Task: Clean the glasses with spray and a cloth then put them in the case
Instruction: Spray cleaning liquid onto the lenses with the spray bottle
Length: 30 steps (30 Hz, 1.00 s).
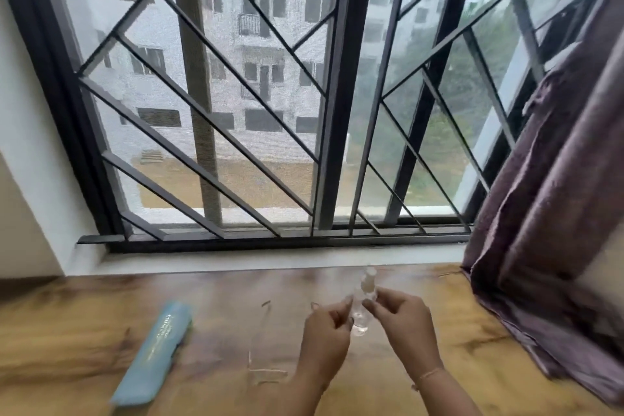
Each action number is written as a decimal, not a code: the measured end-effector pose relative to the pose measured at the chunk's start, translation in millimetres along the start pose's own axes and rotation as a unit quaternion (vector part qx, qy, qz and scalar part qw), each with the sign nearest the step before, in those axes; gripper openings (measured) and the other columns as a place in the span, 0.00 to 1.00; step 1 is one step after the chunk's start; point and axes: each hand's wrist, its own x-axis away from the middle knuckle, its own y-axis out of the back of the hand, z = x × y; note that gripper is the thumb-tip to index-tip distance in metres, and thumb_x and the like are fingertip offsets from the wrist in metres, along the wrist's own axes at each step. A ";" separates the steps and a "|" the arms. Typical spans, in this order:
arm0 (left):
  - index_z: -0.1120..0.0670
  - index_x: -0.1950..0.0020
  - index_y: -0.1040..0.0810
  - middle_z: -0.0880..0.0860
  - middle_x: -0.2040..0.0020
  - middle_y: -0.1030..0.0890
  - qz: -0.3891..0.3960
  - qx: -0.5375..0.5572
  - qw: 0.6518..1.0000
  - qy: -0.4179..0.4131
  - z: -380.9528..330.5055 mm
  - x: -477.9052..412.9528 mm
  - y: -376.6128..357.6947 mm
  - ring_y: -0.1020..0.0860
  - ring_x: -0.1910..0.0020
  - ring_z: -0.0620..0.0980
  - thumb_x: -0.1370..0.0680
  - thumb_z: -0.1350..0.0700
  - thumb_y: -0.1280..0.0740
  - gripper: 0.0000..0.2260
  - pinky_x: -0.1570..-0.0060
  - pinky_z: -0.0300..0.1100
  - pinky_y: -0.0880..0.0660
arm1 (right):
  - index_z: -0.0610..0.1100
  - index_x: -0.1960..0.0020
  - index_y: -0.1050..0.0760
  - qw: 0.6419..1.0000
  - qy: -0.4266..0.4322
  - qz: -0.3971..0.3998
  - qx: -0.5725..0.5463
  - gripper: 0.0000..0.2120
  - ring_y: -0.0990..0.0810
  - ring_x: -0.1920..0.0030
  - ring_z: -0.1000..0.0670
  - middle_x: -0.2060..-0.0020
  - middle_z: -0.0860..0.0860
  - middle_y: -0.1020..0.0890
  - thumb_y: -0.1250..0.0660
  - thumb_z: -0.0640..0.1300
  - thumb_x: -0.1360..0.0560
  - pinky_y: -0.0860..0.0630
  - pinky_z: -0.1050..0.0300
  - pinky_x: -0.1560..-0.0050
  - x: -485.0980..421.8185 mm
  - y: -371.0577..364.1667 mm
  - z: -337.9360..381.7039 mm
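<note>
A small clear plastic spray bottle [362, 306] with a pale cap is between the two hands, over the middle of the brown wooden tabletop [84, 314], a little nearer to the far edge than to the near one. The left hand [326, 331] has its fingers curled, and its fingertips pinch the left side of the bottle. The right hand [401, 317] is curled in the same way and pinches the right side, just under the cap. The picture is blurred here (I cannot tell if the bottom of the bottle touches the wood or is lifted from it).

A pair of glasses with a thin transparent frame [261, 365] lies on the tabletop just left of the left hand, near the near edge; the frame is very faint against the wood. Farther left, well apart from the hands, a long light-blue glasses case [155, 351] lies slanted, with one end toward the near-left corner and the other end pointing to the far edge.

Behind the far edge there is a white sill [253, 258] and a window with a dark metal grille [324, 111]. A purple curtain [557, 179] hangs at the right and its lower part rests on the right edge of the tabletop.
</note>
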 end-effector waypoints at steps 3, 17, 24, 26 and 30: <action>0.52 0.60 0.23 0.44 0.63 0.26 0.021 -0.012 1.000 0.002 6.7 8.9 -11.8 0.28 0.62 0.39 0.25 0.53 0.34 0.05 0.60 0.35 0.32 | 0.45 0.54 0.16 1.000 -0.022 -0.003 0.004 0.09 0.19 0.62 0.58 0.63 0.53 0.14 0.26 0.46 0.33 0.29 0.73 0.66 10.3 7.5 -14.8; 0.42 0.56 0.19 0.45 0.61 0.16 0.046 -0.039 0.998 0.017 15.9 35.3 -22.2 0.24 0.59 0.35 0.27 0.50 0.34 0.05 0.53 0.40 0.23 | 0.50 0.65 0.18 1.000 -0.024 0.013 0.007 0.04 0.23 0.70 0.62 0.71 0.56 0.16 0.26 0.42 0.34 0.30 0.68 0.66 36.3 11.6 -37.4; 0.32 0.58 0.21 0.31 0.68 0.22 0.045 -0.076 0.996 0.023 11.0 44.7 -19.1 0.25 0.58 0.29 0.26 0.62 0.35 0.21 0.55 0.29 0.29 | 0.49 0.60 0.17 0.999 -0.025 -0.013 0.022 0.03 0.22 0.68 0.64 0.72 0.55 0.17 0.26 0.44 0.34 0.31 0.75 0.65 43.7 8.1 -35.9; 0.42 0.48 0.19 0.27 0.64 0.22 0.032 -0.084 0.995 0.032 14.1 47.0 -12.6 0.25 0.55 0.25 0.27 0.66 0.37 0.20 0.50 0.24 0.30 | 0.49 0.62 0.17 0.999 -0.022 -0.009 0.039 0.01 0.21 0.67 0.55 0.73 0.53 0.18 0.26 0.44 0.33 0.32 0.73 0.64 45.3 9.6 -32.7; 0.52 0.42 0.21 0.46 0.48 0.18 -0.087 -0.054 0.994 0.047 14.4 46.8 26.7 0.22 0.48 0.35 0.27 0.69 0.37 0.19 0.42 0.30 0.29 | 0.42 0.43 0.21 0.997 -0.006 -0.033 0.069 0.17 0.19 0.56 0.48 0.55 0.46 0.15 0.26 0.42 0.32 0.27 0.59 0.56 50.5 9.5 -28.8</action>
